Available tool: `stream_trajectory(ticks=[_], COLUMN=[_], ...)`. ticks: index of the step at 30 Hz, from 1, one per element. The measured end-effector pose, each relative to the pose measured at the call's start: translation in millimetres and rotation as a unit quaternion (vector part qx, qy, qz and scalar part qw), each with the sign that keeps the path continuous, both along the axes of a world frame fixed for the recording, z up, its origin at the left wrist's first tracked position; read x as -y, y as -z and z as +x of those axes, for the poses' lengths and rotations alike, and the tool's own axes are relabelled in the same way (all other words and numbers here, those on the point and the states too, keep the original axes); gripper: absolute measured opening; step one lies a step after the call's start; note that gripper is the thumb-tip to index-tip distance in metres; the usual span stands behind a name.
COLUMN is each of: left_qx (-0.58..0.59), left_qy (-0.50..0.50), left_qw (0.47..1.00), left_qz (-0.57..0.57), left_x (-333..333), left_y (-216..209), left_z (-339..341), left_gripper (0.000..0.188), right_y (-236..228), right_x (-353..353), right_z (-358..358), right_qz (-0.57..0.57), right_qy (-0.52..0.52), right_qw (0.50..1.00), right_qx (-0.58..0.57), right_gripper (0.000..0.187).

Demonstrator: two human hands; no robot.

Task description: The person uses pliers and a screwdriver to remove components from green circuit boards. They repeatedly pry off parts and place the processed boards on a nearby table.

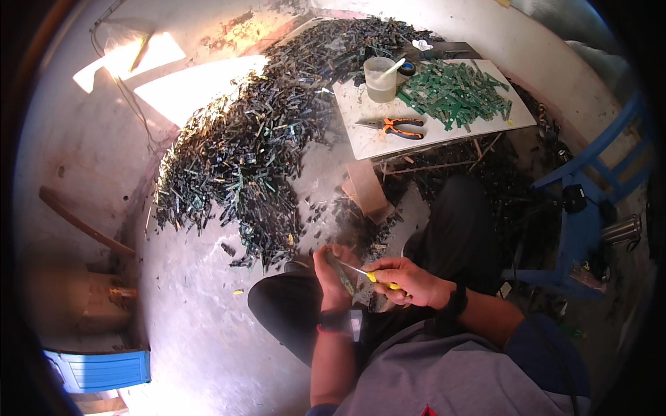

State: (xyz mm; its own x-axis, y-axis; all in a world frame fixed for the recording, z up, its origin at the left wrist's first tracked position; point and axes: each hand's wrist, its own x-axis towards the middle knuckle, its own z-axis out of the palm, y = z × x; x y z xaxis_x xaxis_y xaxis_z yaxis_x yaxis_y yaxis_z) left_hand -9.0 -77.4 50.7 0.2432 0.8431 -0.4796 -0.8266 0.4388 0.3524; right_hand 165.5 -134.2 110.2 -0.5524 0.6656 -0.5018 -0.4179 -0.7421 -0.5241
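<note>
My left hand (331,283) is closed around a narrow, dark greenish strip (343,279), which slants down across the palm. My right hand (411,283) grips a screwdriver by its yellow handle (373,276). The thin metal shaft points left, and its tip meets or comes very close to the upper part of the strip. I cannot tell whether the tip is wedged into it. Both hands are over my bent legs. Glare and blur hide the strip's finer details.
A big heap of dark strips (243,159) covers the floor ahead. On a low white table (368,142) are green board strips (458,93), orange-black pliers (399,128) and a cloudy plastic cup (379,82). A blue chair (583,229) stands right; a cardboard piece (368,191) leans below the table.
</note>
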Motion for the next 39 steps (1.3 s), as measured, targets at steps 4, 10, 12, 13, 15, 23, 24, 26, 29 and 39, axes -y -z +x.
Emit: stream_trajectory(ticks=[4,10,12,13,15,23,24,26,29,39], left_qx=[-0.006,-0.047,-0.028,-0.018,-0.008,-0.019,-0.01,-0.003,-0.005,-0.068], left_qy=[0.033,0.055,0.051,0.049,0.044,0.038,0.029,0.02,0.035,0.051], left_qw=[0.999,0.997,0.998,0.998,0.998,0.999,0.999,1.0,0.999,0.996], left_qz=[0.013,0.034,0.036,0.037,0.039,0.016,0.015,0.012,0.019,0.011], left_x=[-1,-7,-8,-9,-9,-9,-9,-7,-5,-8], left_y=[1,4,5,6,11,5,16,22,16,8], left_z=[-1,1,2,2,1,2,2,2,3,6], left_gripper=[0.034,0.035,0.035,0.035,0.035,0.037,0.037,0.037,0.037,0.037], right_y=[-3,10,17,21,22,27,30,18,0,36], right_x=[-11,0,4,4,6,2,1,-4,-8,-1], right_z=[5,-3,-10,-16,-20,-20,-21,-8,-4,-11], right_qz=[-0.035,0.131,0.246,0.324,0.478,0.589,0.595,0.276,0.008,0.411], right_qy=[-0.005,0.015,0.032,0.048,0.085,0.097,0.132,0.052,0.035,0.035], right_qw=[0.999,0.987,0.952,0.917,0.799,0.679,0.688,0.938,0.999,0.856], right_qx=[-0.009,0.094,0.179,0.229,0.354,0.428,0.395,0.202,0.026,0.312], right_gripper=[0.025,0.029,0.03,0.03,0.031,0.03,0.03,0.029,0.028,0.028])
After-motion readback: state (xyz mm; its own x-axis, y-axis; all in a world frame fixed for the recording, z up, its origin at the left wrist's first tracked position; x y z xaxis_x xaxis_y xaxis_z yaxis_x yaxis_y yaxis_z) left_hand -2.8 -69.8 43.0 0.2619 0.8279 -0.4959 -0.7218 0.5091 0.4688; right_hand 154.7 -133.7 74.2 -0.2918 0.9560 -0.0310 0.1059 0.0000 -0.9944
